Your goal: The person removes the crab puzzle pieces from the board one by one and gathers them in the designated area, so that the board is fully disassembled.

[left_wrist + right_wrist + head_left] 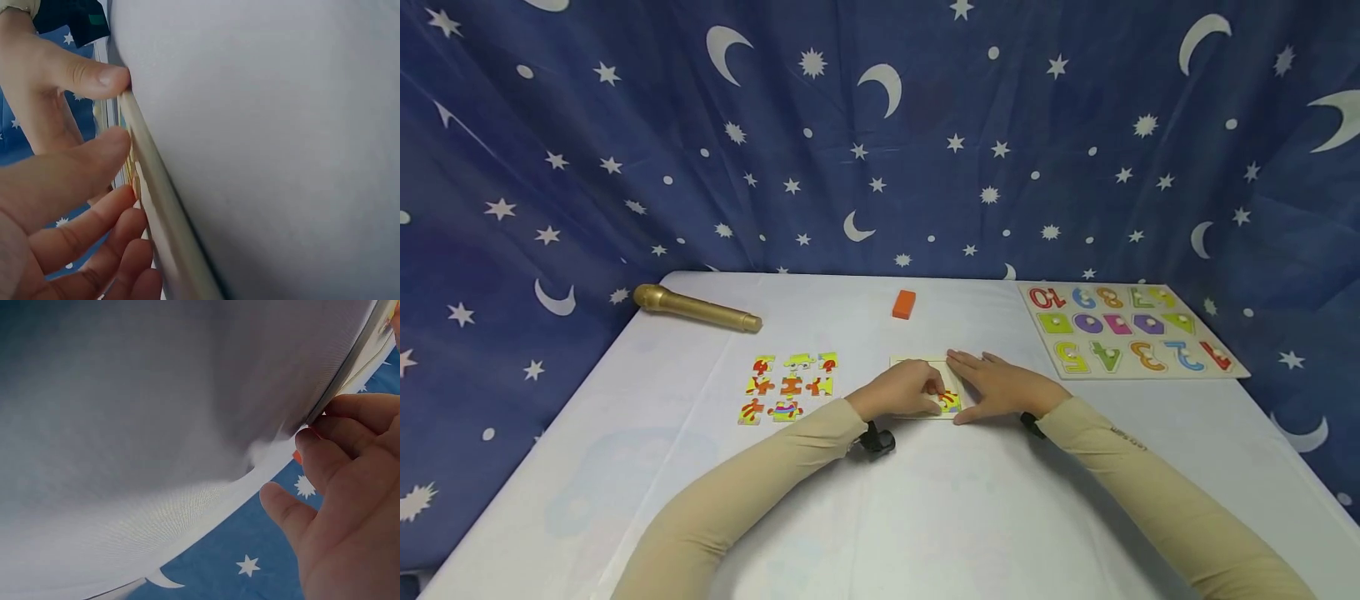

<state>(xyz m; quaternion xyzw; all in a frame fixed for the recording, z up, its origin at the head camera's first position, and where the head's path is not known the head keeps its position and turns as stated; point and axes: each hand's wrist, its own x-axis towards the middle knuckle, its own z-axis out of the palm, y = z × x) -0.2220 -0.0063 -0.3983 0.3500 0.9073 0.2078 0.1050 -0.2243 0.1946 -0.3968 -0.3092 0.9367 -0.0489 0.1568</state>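
Note:
A shallow puzzle tray with a pale rim lies on the table in front of me. In its near right corner sits a yellow-and-red jigsaw piece. My left hand reaches over the tray, fingers curled, with thumb and index finger pinching at that piece. My right hand lies along the tray's right side, fingers mostly straight and spread. Its thumb rests at the near corner, and other fingertips touch the edge. Part of the tray is hidden under the left hand.
Left of the tray, several loose jigsaw pieces lie in rows. A gold microphone lies at the back left, an orange block behind the tray. At the back right is a number-and-shape board. A starry curtain hangs behind the table.

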